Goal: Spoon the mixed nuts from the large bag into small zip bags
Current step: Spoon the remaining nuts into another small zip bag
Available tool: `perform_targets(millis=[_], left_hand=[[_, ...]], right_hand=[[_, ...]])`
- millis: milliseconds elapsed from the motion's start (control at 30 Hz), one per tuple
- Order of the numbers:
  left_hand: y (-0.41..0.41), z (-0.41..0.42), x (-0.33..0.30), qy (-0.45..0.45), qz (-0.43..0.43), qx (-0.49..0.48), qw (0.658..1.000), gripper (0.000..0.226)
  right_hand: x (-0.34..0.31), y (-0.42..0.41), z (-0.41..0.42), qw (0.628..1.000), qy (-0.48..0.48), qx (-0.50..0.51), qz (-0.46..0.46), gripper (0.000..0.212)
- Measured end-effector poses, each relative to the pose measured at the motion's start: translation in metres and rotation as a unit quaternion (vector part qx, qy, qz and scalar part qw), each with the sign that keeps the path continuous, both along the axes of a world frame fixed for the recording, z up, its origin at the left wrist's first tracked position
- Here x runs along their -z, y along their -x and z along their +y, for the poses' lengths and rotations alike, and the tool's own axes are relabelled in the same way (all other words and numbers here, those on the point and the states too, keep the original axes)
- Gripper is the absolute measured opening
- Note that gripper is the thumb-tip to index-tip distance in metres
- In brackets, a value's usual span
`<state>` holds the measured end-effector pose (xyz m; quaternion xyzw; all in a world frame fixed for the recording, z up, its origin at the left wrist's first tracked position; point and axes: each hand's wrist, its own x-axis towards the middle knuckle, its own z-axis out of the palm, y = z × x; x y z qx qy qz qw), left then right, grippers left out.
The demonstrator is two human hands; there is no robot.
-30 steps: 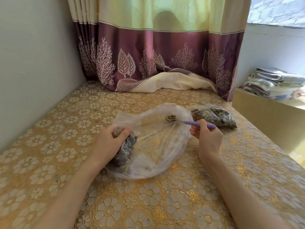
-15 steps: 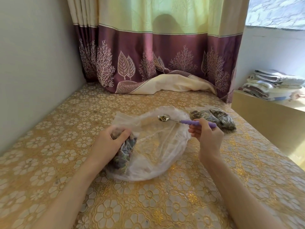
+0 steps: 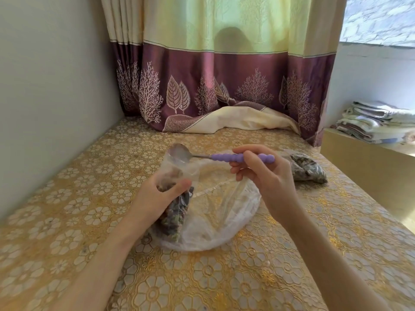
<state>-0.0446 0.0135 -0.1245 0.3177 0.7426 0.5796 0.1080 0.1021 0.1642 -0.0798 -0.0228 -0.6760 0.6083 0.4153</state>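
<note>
My left hand point(image 3: 155, 198) grips a small clear zip bag point(image 3: 177, 194) partly filled with mixed nuts, held upright over the large bag. The large clear plastic bag point(image 3: 220, 212) lies crumpled and nearly flat on the table. My right hand point(image 3: 262, 176) pinches the purple handle of a metal spoon point(image 3: 224, 157). The spoon's bowl sits at the small bag's open mouth and looks empty. A filled small bag of nuts point(image 3: 307, 169) lies on the table behind my right hand.
The table point(image 3: 89, 198) wears a gold floral cloth and meets a wall on the left. A purple and yellow curtain point(image 3: 224, 86) hangs at the back. Folded cloths point(image 3: 377, 122) are stacked on a low ledge at right.
My right hand lifted the spoon from over the large bag to the small bag's mouth. My left hand raised the small bag upright. The nuts seen in the spoon earlier are gone from it.
</note>
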Motion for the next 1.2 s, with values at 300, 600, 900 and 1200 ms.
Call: perform_targets(millis=[300,600,900,1200], left_hand=[[-0.003,-0.001,-0.004,-0.033,-0.043,0.003,0.998,0.046],[-0.004,-0.004,-0.007,-0.088,-0.076,0.000,0.993,0.094],[-0.009,-0.001,-0.005,0.003,0.006,0.006,1.000,0.054],[-0.007,0.002,0.002,0.058,0.060,0.012,0.996,0.029]], right_hand=[[-0.002,-0.006,0.002,0.999,-0.004,-0.039,0.004,0.017],[0.017,-0.005,0.033,0.973,0.195,0.124,0.016,0.030],[0.053,0.000,0.049,0.958,0.109,0.237,-0.118,0.038],[0.054,-0.002,0.044,0.921,-0.065,0.357,-0.138,0.027]])
